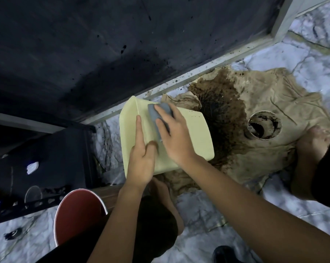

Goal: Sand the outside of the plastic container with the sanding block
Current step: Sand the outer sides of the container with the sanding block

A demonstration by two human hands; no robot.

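The pale yellow plastic container [190, 133], smooth and boxy with rounded corners, lies tipped over on a stained tan cloth [270, 103] on the marble floor. The right hand [176, 137] presses a grey sanding block [156, 113] against its side, fingers spread. The left hand [141, 164] steadies it, fingers straight and flat.

The plastic container [190, 137] lies tipped on its side at the left edge of a cloth [274, 95] spread on the floor [302, 54]. The sanding block [156, 114] rests on its upturned wall under the right hand [171, 137]; the left hand [141, 160] lies flat just beside it. A round tin [263, 126] stands on the cloth, right of the container. A stool [78, 211] stands near the floor's left edge.
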